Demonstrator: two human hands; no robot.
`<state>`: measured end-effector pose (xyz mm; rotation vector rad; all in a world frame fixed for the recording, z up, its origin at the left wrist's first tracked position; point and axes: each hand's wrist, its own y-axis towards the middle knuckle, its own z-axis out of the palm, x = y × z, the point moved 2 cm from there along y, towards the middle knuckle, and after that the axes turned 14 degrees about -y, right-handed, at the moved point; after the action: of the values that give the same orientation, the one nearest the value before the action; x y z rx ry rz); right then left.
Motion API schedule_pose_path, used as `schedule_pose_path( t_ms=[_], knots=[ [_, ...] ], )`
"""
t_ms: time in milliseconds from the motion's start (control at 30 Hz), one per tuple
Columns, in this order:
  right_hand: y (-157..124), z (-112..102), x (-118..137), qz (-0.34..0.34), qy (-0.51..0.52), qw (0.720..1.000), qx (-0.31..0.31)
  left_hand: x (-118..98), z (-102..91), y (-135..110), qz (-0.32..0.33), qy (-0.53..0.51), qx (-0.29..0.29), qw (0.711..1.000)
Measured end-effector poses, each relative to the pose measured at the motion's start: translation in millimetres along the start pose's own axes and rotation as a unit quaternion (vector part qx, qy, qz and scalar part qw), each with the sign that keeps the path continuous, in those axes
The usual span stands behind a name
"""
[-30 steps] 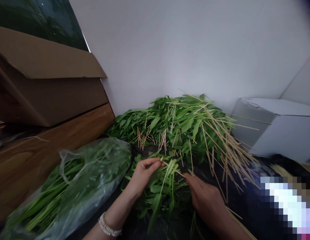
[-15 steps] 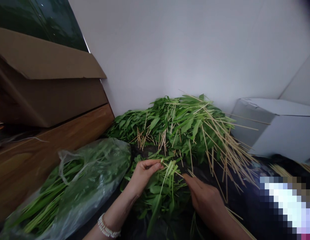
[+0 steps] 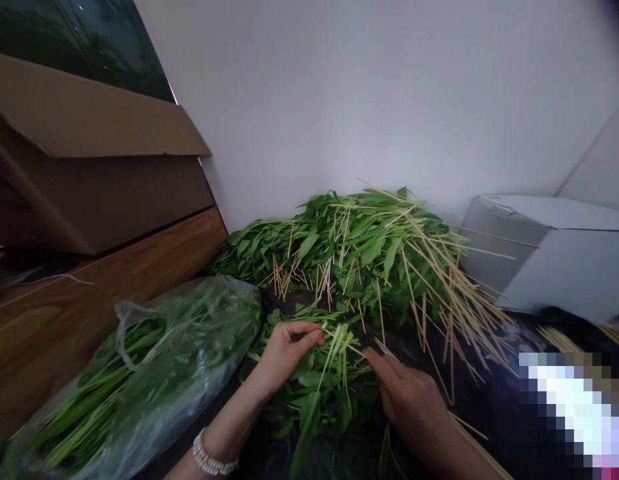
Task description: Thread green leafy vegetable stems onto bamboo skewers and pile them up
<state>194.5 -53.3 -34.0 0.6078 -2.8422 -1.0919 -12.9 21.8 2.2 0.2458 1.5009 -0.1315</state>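
1. A plain white wall (image 3: 364, 80) closes the background. A dark work surface (image 3: 489, 413) lies under both hands.
2. The left hand (image 3: 284, 353) is closed narrow. Thumb and fingertips pinch the cut ends of a bunch of green stems (image 3: 334, 353). A beaded bracelet (image 3: 209, 460) sits on the left wrist.
3. The bunch of green stems lies between the two hands, leaves pointing toward the person and cut ends pointing away. It rests on loose leaves spread over the dark work surface.
4. The right hand (image 3: 409, 400) is closed narrow, thumb and forefinger pointing toward the bunch. They pinch a thin skewer (image 3: 356, 349) whose far end reaches the cut ends beside the left fingertips. Whether the skewer passes through the stems cannot be told.
5. Beyond both hands, against the wall, stands a heap of skewered greens (image 3: 359, 247). Stick ends project from it in many directions.
6. Beyond and to the right of the right hand, a fan of loose skewers (image 3: 454, 307) slopes down from the heap to the surface.
7. Left of the left hand lies a clear plastic bag (image 3: 164, 360) filled with leafy stems, just beside the left forearm.
8. Further left runs a wooden ledge (image 3: 114, 280), carrying an open cardboard box (image 3: 89, 173).
9. Well to the right of the right hand stands a white box (image 3: 554, 253).
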Motion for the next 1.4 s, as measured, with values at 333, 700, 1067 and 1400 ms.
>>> schedule_pose_path(
  t_ms=[333,700,1067,1400],
  knots=[
    [-1.7,3.2,2.9,0.019,0.008,1.000,-0.002,-2.1,2.7,-1.5,-0.009,-0.022,0.008,1.000],
    [-0.7,1.1,5.2,0.021,0.025,0.999,-0.014,5.2,3.1,-3.0,-0.053,-0.154,-0.044,0.986],
    [-1.2,1.6,7.5,0.018,0.027,0.999,-0.013,9.6,5.3,-3.8,-0.080,-0.155,-0.036,0.984],
    [2.1,0.7,7.0,0.021,0.021,0.999,-0.013,12.5,7.4,-3.9,-0.045,-0.110,-0.024,0.993]
  ],
)
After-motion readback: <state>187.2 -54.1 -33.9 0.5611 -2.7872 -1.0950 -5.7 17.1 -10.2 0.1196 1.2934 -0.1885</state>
